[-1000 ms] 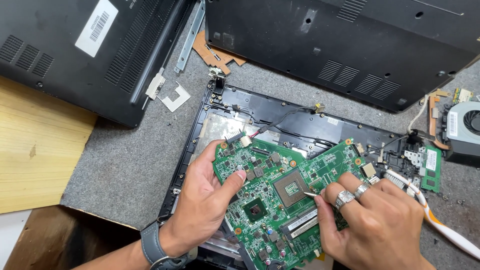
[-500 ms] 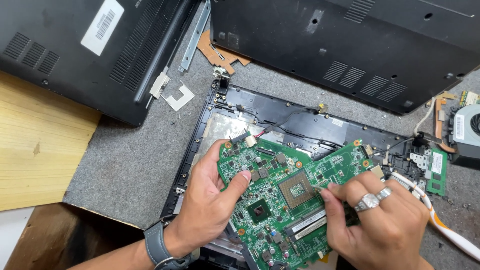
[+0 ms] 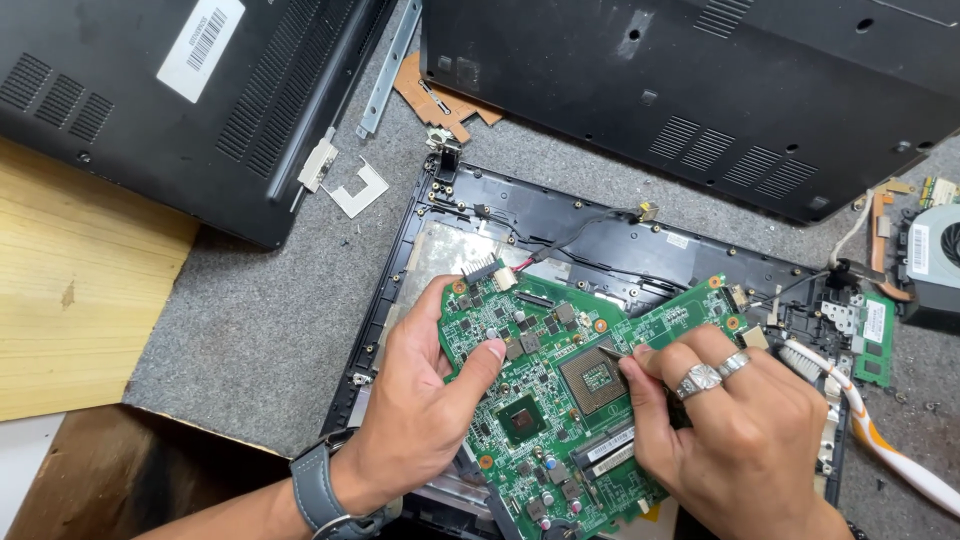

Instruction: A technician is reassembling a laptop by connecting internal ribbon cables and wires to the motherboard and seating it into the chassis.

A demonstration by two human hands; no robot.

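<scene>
The right hand has shifted toward ten o'clock, pinching a thin dark tool at the green rectangular circuit board's square metal chip socket. The left hand grips the board's nine o'clock edge, thumb pressed on top; the board lies tilted over the black laptop base, long axis running seven to one o'clock.

Count on inspection: one green circuit board; two closed black laptops, one upper left and one upper right; one open laptop base; one cooling fan; two hands, left and right; two finger rings; one wristwatch.
</scene>
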